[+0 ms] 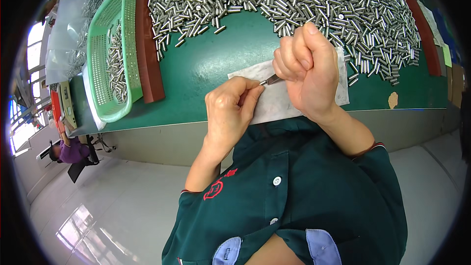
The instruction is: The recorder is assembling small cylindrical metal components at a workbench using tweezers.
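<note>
My left hand (226, 108) is closed, thumb and forefinger pinching a small metal pin (262, 83). In my right hand (313, 71), fingers curl tightly round a slim metal tool (272, 79); its tip meets or nearly meets the pin, and its handle is hidden in the fist. Whether the tool is a blade or another kind, I cannot tell. Both hands are over a whitish sheet (274, 104) at the front edge of the green tabletop (201, 64). Beyond them spreads a large heap of shiny cylindrical metal pins (289, 0).
Left of a reddish-brown rail (148, 54), a light green plastic basket (93, 88) holds more metal pins. Clear plastic bags (68, 37) of parts lie farther left. A second brown rail (417, 24) bounds the heap on the right. A person in purple (74, 151) sits at far left.
</note>
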{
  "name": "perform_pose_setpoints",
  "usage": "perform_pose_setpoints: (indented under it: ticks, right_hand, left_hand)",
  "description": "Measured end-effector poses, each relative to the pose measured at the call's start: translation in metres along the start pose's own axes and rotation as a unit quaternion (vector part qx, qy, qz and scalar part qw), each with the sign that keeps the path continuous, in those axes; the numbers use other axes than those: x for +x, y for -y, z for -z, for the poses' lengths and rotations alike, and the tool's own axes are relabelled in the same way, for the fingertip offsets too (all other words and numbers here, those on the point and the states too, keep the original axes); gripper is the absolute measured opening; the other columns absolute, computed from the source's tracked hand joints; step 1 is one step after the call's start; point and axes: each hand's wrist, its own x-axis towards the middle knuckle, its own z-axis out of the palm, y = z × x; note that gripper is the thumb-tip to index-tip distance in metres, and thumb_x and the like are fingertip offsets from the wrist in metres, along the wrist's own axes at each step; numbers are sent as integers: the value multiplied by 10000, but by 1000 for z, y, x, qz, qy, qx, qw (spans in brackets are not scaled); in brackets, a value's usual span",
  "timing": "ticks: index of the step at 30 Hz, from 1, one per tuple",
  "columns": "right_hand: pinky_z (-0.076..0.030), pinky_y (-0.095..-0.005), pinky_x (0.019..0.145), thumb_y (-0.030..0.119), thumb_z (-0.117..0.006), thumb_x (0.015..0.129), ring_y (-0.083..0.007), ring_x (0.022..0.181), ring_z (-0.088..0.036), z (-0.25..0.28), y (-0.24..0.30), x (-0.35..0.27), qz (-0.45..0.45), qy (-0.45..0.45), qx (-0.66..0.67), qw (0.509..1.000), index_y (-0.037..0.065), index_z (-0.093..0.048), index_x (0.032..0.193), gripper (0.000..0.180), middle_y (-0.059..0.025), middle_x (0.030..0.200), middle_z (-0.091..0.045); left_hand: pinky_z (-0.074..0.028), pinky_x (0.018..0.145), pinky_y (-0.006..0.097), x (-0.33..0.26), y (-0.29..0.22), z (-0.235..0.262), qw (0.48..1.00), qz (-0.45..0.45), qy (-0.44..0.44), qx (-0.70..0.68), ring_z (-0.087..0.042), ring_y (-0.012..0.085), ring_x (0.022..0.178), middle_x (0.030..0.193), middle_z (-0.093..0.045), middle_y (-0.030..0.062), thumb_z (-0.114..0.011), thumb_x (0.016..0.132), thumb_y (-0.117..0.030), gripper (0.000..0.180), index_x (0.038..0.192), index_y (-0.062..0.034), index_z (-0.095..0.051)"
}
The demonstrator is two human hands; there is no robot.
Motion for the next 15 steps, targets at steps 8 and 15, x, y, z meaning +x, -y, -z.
perform_pose_setpoints:
  ticks: [8,15]
  right_hand:
    - [-168,-209,379,231,-343,894,-46,407,-192,1,1,0,6,8,22,1000,99,-300,520,399,22,442,-288]
    - [-169,-221,388,237,-315,899,-59,407,-177,-1,1,-3,-1,3,-3,1000,107,-287,527,395,18,443,-275]
  left_hand:
    - [-390,425,282,0,1,0,1000,-6,-3,1,-497,189,441,539,-525,83,-648,664,-9,77,656,2,-572]
    - [-391,428,284,-2,-1,0,1000,0,-2,-2,-504,193,449,543,-528,87,-649,659,-3,76,657,4,-572]
